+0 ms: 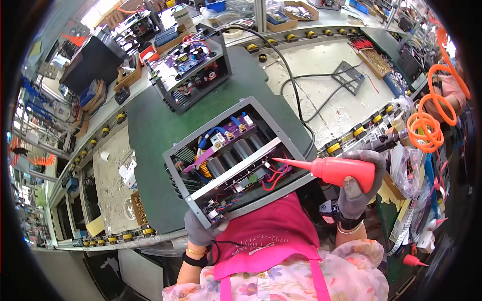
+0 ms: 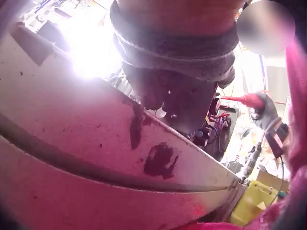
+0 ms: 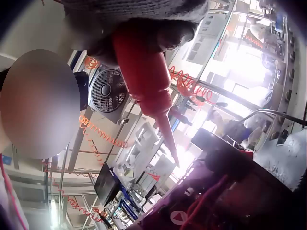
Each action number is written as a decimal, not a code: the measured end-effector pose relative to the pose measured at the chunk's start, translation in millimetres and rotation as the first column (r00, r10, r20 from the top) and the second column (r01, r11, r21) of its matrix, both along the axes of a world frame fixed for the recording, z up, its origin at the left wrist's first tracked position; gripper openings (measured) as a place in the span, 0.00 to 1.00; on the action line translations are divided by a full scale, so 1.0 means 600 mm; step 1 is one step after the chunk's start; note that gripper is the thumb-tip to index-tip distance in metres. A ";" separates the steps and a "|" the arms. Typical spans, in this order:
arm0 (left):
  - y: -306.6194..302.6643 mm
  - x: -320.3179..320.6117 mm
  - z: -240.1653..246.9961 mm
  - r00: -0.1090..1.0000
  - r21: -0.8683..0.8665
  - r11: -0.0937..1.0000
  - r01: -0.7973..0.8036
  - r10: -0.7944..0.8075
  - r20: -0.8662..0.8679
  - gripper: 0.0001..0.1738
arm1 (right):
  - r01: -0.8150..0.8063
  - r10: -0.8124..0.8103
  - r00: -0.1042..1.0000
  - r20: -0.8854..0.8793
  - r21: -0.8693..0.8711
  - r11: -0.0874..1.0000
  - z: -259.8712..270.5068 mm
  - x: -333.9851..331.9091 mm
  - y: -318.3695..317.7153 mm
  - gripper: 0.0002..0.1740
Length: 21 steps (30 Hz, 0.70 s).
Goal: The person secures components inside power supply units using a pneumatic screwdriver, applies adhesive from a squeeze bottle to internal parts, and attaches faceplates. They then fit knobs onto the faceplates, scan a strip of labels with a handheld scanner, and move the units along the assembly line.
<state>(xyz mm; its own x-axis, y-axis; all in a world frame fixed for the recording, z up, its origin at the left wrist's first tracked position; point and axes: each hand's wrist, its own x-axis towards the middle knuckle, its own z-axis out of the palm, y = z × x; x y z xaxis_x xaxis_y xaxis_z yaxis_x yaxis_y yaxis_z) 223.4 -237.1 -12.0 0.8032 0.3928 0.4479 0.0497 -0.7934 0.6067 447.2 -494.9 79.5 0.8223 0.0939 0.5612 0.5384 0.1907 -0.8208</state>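
An open metal chassis (image 1: 241,155) with capacitors, boards and wires lies tilted on the green board (image 1: 150,130). The gloved right hand (image 1: 362,178) grips a red squeeze bottle (image 1: 341,170), its fingers curled round it; the thin nozzle points left over red wires (image 1: 273,175) inside the chassis. In the right wrist view the bottle (image 3: 146,76) shows its nozzle close to the chassis edge. The gloved left hand (image 1: 202,230) is at the near left corner of the chassis, its fingers partly hidden; the left wrist view (image 2: 177,91) shows the hand dark against the case.
A second open chassis (image 1: 188,70) stands behind on the green board. A black cable (image 1: 296,90) runs at its right to a metal plate (image 1: 347,78). Yellow rollers (image 1: 359,131) line the bench. An orange coiled hose (image 1: 427,130) hangs at the right, near a tool (image 1: 386,142).
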 end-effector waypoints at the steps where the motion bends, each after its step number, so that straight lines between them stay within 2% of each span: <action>1: 0.000 0.003 -0.001 1.000 -0.041 0.999 0.014 -0.014 0.005 0.34 | -0.016 0.016 1.000 -0.003 0.005 1.000 -0.006 0.002 -0.003 0.28; 2: -0.004 0.003 -0.001 0.999 -0.129 0.991 0.028 -0.033 -0.031 0.33 | -0.033 0.033 0.999 -0.007 0.009 0.999 -0.013 0.004 -0.006 0.28; 5: -0.021 0.002 -0.031 0.994 -0.297 0.951 -0.082 0.098 0.042 0.33 | -0.068 0.068 0.998 -0.010 0.023 0.997 -0.032 0.011 -0.010 0.28; 6: -0.020 -0.015 -0.045 0.996 -0.351 0.932 -0.093 0.087 -0.034 0.35 | -0.076 0.077 0.997 -0.030 0.037 0.996 -0.036 0.011 -0.009 0.28; 9: -0.015 -0.027 -0.083 0.994 -0.368 0.923 -0.108 0.098 -0.045 0.35 | -0.097 0.100 0.993 -0.056 0.056 0.994 -0.046 0.015 -0.008 0.29; 12: -0.009 -0.040 -0.107 0.987 -0.301 0.939 -0.163 0.159 -0.038 0.35 | -0.122 0.124 0.992 -0.039 0.038 0.992 -0.048 0.021 -0.005 0.29; 15: 0.000 -0.053 -0.110 0.997 -0.303 0.953 0.013 -0.034 -0.065 0.31 | -0.150 0.150 0.988 -0.022 0.031 0.988 -0.048 0.022 0.000 0.29; 18: 0.006 -0.065 -0.142 0.998 -0.512 0.859 0.034 -0.054 -0.023 0.31 | -0.157 0.157 0.987 -0.012 0.021 0.987 -0.047 0.023 0.001 0.28; 21: 0.016 -0.076 -0.163 0.994 -0.328 0.945 -0.014 -0.023 -0.109 0.31 | -0.147 0.148 0.989 0.017 -0.006 0.989 -0.044 0.022 0.003 0.28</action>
